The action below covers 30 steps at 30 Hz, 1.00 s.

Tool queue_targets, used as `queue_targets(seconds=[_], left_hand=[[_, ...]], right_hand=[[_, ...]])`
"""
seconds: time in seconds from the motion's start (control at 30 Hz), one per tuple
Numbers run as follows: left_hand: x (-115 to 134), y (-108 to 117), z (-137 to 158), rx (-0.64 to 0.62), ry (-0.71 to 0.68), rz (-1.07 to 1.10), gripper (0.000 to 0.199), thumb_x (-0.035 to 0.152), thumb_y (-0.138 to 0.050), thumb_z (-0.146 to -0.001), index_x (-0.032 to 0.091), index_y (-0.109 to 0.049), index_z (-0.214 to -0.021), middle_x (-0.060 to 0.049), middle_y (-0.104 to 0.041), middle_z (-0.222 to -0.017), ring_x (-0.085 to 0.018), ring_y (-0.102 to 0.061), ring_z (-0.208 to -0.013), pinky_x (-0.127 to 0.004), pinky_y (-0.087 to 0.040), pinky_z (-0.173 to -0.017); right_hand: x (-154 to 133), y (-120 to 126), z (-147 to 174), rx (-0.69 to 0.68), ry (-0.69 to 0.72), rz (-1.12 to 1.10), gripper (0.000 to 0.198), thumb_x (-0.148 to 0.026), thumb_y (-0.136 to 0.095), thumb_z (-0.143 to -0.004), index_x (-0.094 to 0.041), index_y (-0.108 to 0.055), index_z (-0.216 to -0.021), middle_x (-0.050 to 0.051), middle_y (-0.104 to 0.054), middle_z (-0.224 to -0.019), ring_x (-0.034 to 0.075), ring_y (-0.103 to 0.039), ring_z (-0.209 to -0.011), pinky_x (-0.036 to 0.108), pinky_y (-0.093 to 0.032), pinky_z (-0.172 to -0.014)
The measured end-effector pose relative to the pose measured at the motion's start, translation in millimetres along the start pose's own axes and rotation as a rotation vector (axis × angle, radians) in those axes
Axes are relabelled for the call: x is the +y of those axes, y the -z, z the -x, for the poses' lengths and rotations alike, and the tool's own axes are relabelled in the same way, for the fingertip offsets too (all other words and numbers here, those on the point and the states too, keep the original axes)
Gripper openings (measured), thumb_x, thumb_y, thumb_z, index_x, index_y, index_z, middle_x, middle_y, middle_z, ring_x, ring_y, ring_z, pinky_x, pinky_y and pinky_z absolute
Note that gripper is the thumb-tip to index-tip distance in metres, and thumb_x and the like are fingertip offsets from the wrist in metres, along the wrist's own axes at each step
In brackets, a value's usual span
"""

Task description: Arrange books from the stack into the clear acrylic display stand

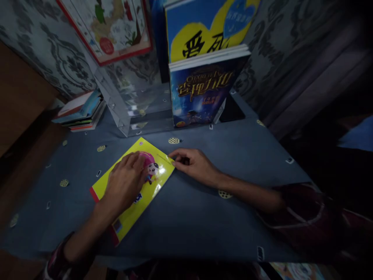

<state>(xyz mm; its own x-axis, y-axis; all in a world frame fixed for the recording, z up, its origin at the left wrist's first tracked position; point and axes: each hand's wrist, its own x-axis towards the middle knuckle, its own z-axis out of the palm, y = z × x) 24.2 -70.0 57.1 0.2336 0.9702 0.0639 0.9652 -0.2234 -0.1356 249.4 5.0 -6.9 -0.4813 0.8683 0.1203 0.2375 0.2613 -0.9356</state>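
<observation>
A thin yellow book (131,221) with red edging and a cartoon figure in pink on its cover lies slanted on the table. Across the cover rests my left hand (125,179), palm down with fingers stretched out, hiding part of the picture. At the book's far right corner, my right hand (196,167) pinches the edge between thumb and forefinger. The book looks closed and flat; whether the pinch holds just the cover or more pages I cannot tell.
A clear acrylic stand (124,126) rises behind the book, bearing a dark blue book (201,93), a yellow-and-blue book (189,23) and a red-edged picture book (122,31). Several books form a stack (81,111) at the back left. A patterned blue-grey cloth (186,225) covers the table.
</observation>
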Motion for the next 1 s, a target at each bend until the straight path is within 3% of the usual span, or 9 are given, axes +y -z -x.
queue_targets(seconds=[0.13,0.4,0.67,0.9,1.0], left_hand=[[-26,2,4,-0.152,0.191,-0.035,0.037,0.033,-0.044,-0.107,0.022,-0.061,-0.137,-0.015,-0.062,-0.146,-0.031,-0.066,-0.122,-0.044,-0.063,-0.086],[-21,6,11,-0.243,0.242,-0.073,0.037,0.033,-0.038,-0.108,0.021,-0.062,-0.134,-0.015,-0.066,-0.137,-0.029,-0.070,-0.111,-0.038,-0.062,-0.077],[-24,-4,13,-0.151,0.263,-0.045,0.036,0.035,-0.040,-0.107,0.021,-0.063,-0.131,-0.018,-0.066,-0.130,-0.031,-0.067,-0.109,-0.038,-0.061,-0.070],[-23,-5,10,-0.149,0.265,-0.034,0.034,0.036,-0.044,-0.107,0.021,-0.064,-0.130,-0.017,-0.065,-0.131,-0.031,-0.065,-0.113,-0.039,-0.061,-0.076],[-22,-4,8,-0.150,0.268,-0.031,0.035,0.037,-0.043,-0.107,0.020,-0.064,-0.129,-0.017,-0.065,-0.131,-0.032,-0.065,-0.113,-0.038,-0.061,-0.072]], right_hand=[[4,6,-17,0.029,-0.001,-0.095,0.016,-0.022,-0.065,-0.085,-0.018,-0.075,-0.098,0.000,-0.068,-0.073,0.014,-0.062,-0.066,0.025,-0.047,-0.062],[13,-4,-73,0.094,-0.029,-0.171,0.008,-0.021,-0.062,-0.079,-0.018,-0.067,-0.085,-0.003,-0.064,-0.065,0.011,-0.059,-0.051,0.022,-0.045,-0.049],[16,-16,-103,0.230,-0.008,-0.045,0.011,-0.014,-0.058,-0.080,-0.020,-0.067,-0.081,-0.005,-0.059,-0.058,0.011,-0.057,-0.047,0.022,-0.046,-0.048],[15,-16,-110,0.249,-0.010,-0.047,0.009,-0.014,-0.059,-0.080,-0.020,-0.064,-0.077,-0.004,-0.061,-0.062,0.011,-0.057,-0.046,0.022,-0.047,-0.045],[16,-14,-109,0.256,-0.013,-0.052,0.008,-0.014,-0.059,-0.082,-0.020,-0.064,-0.079,-0.003,-0.063,-0.065,0.011,-0.059,-0.047,0.022,-0.048,-0.045]])
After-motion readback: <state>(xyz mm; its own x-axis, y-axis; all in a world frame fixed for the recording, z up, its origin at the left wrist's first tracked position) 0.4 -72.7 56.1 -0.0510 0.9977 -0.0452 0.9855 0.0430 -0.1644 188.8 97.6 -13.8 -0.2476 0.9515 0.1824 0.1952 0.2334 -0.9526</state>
